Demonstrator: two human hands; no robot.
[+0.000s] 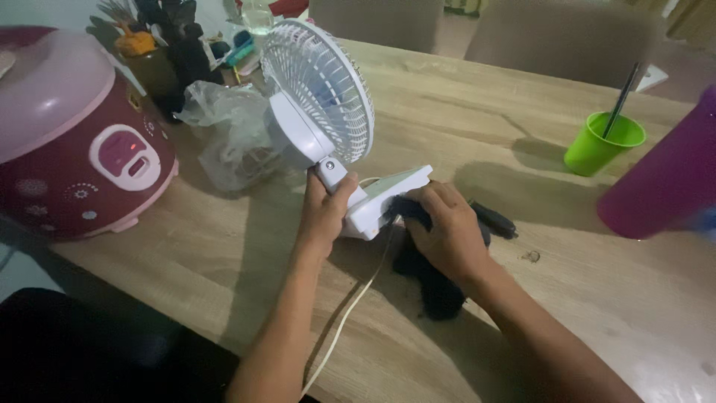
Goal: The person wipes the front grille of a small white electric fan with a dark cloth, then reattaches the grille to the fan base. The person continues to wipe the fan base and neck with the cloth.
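Nearest the lens are both forearms, coming up from the bottom edge over the wooden table. Left hand is wrapped shut around the neck of the small white desk fan, right under the grille, thumb across the front. Right hand is curled closed on a dark cloth, pressing it against the fan's flat white base, which sits on the table about mid-frame.

Handling-wise, my guess is the fan is light, hollow plastic: stiff in the neck and base, but that thin-ribbed grille looks like it'd flex or crack if squeezed. The neck seems the sane place to grab it, with the base as a second hold. Smooth plastic, probably a bit slippery. A pale cord trails from the base toward the camera and could snag. The cloth looks soft and floppy.

Further out: a crumpled clear plastic bag just behind the fan, a maroon-and-pink rice cooker on the left with a rounded pink control panel and small flower prints, a dark utensil holder behind that. On the right, a green cup with a dark straw, and a magenta container at the edge. No readable labels that I can make out.
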